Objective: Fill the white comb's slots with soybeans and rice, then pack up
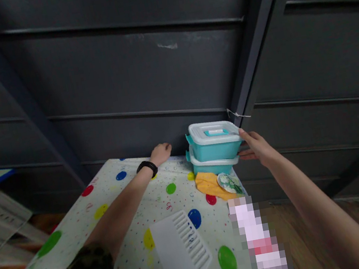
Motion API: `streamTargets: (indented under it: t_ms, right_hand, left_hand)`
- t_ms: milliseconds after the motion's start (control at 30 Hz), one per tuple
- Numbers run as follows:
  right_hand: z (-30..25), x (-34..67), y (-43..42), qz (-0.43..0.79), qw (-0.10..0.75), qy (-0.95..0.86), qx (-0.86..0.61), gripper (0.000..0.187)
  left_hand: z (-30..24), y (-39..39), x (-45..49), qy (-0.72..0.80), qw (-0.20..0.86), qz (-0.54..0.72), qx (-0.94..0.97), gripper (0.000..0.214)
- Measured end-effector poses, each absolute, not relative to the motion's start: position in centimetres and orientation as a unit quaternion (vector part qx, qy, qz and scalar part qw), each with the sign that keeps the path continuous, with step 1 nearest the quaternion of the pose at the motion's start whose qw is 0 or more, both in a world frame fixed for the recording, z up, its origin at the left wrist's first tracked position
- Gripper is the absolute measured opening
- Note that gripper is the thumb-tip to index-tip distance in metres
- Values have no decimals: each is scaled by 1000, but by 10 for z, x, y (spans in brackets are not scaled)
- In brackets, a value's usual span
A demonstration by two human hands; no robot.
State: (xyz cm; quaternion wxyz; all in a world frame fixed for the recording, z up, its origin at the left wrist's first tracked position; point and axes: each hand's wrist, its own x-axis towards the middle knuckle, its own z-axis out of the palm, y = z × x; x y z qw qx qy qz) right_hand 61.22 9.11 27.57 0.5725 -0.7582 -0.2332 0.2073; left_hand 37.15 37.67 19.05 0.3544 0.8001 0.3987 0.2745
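Note:
Two teal storage boxes with white lids are stacked at the table's back right corner, the upper box [216, 147] resting on the lower box [211, 167]. My right hand [257, 146] lies against the right side of the stack, its thumb at the corner of the upper lid and its fingers stretched out below. At the table's back edge, left of the boxes and apart from them, is my left hand [162, 153]. Its fingers curl in, and anything inside them is hidden. A dark band [147, 170] circles that wrist.
A balloon-print cloth [118, 219] covers the table. On it lie a white slotted plastic panel [172, 251], a folded yellow cloth [209, 185], a round green-and-white item [229, 183] and a pixelated pink item [256, 237]. A dark panelled wall [128, 78] rises behind.

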Motion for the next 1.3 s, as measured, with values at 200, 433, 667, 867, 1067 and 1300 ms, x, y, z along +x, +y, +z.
streamTargets:
  t_ms: [200, 433, 667, 867, 1067, 1300]
  right_hand:
    - [271, 613, 97, 187, 615, -234, -729, 29]
    - [258, 613, 92, 183, 622, -260, -715, 38]
    - [239, 586, 57, 46, 591, -291, -751, 76]
    - [158, 462, -10, 12, 378, -581, -720, 51]
    - [82, 349, -16, 80, 212, -725, -650, 66]
    - [158, 421, 17, 9, 201, -661, -722, 38]
  left_hand:
    - [127, 385, 302, 523, 165, 163, 820, 64]
    - [111, 392, 287, 529, 96, 101, 837, 73]
    - [119, 374, 280, 499, 54, 124, 856, 71]
    - [149, 308, 257, 395, 53, 123, 909, 64]
    - [161, 184, 206, 241, 96, 97, 961, 54]
    - [111, 96, 162, 255, 105, 155, 948, 54]
